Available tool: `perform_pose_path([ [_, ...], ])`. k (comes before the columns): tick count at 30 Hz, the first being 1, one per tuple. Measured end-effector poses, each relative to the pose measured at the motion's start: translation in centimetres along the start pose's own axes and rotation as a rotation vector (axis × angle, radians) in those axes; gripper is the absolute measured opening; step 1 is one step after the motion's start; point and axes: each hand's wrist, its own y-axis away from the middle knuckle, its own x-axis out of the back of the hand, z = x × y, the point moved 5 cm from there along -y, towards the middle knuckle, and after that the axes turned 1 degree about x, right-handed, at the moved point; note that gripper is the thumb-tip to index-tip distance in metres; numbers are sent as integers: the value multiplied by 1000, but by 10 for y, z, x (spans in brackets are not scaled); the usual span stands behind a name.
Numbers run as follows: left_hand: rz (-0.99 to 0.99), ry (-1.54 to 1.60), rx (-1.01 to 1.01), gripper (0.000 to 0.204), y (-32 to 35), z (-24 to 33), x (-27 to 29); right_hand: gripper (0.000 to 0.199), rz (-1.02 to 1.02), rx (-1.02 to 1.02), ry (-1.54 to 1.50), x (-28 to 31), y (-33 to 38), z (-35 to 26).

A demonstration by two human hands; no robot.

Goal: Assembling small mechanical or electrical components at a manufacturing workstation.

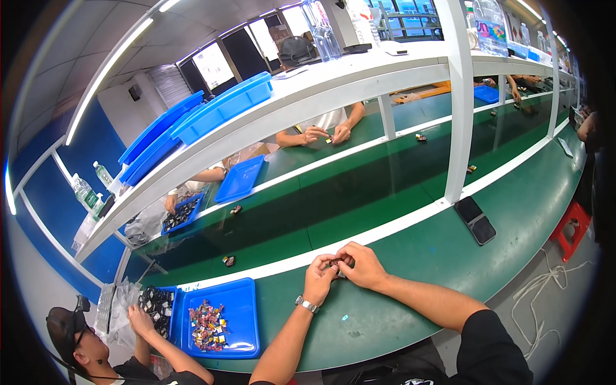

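Over the green worktable [391, 308], my left hand [318, 280] and my right hand [363, 265] come together, fingertips pinched. Between them is a small dark, reddish-brown part [341, 262]. The fingers cover most of it, so its exact kind does not show. A watch with a metal band sits on my left wrist. To the left of my left forearm lies a blue tray [250, 321] with a heap of small red, yellow and white parts [208, 326].
A co-worker at my left reaches to a tray of black parts [156, 307] beside a clear plastic bag [119, 314]. Small parts dot the green conveyor belt [321, 215] beyond. A phone [475, 220] lies near a white shelf post [457, 102]. More people work across the belt.
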Motion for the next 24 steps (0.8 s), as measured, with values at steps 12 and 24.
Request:
perform_pose_path([
  [12,-73,59,-45,35,0,0,1,16,23,31,-31,2,-1,1],
  [24,14,6,18,26,1,1,1,15,-2,2,-37,0,-1,1],
])
